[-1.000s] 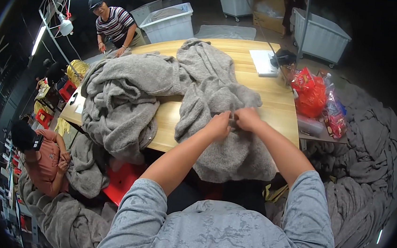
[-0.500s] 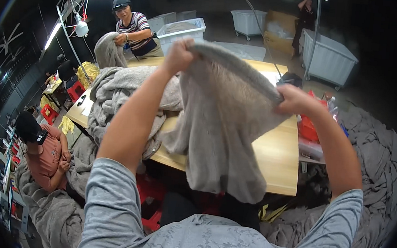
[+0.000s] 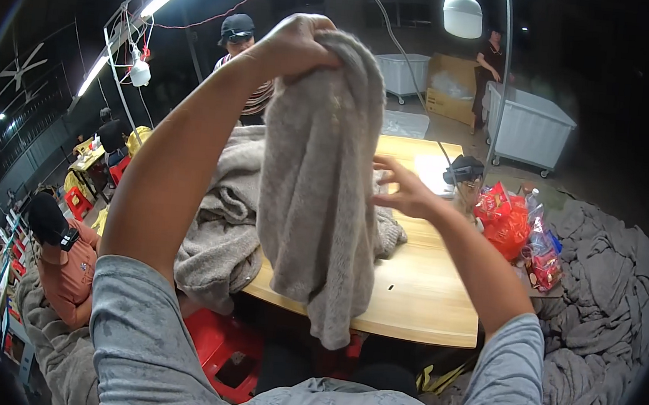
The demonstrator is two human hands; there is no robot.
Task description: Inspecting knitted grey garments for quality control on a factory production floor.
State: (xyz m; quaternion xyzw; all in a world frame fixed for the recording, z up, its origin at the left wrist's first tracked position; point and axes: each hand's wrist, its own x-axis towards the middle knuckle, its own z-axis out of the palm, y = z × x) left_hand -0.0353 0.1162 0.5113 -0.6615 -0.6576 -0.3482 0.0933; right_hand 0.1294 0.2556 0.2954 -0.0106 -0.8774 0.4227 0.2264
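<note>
My left hand (image 3: 301, 45) is raised and closed over the top of a grey plush cloth (image 3: 318, 186). The cloth hangs down in long folds above the table's near edge, its lower corner past that edge. To its right, my right hand (image 3: 410, 193) has its fingers spread, and the fingertips reach the cloth's side; I cannot tell whether they touch it. Behind and left of the hanging piece lies a heap of the same grey plush fabric (image 3: 216, 251) on the light wooden table (image 3: 433, 289). Part of that heap is hidden by the cloth and my left arm.
A small dark object (image 3: 390, 287) lies on the table. Red plastic bags (image 3: 504, 222) and bottles stand at its right edge. A large fabric pile (image 3: 603, 281) covers the floor at right. A red stool (image 3: 223, 352) is below. Co-workers are across the table and at left.
My right hand has let go of the cloth's edge and opened beside it. My left hand has stayed on the cloth, which has gone from stretched between both hands to hanging folded.
</note>
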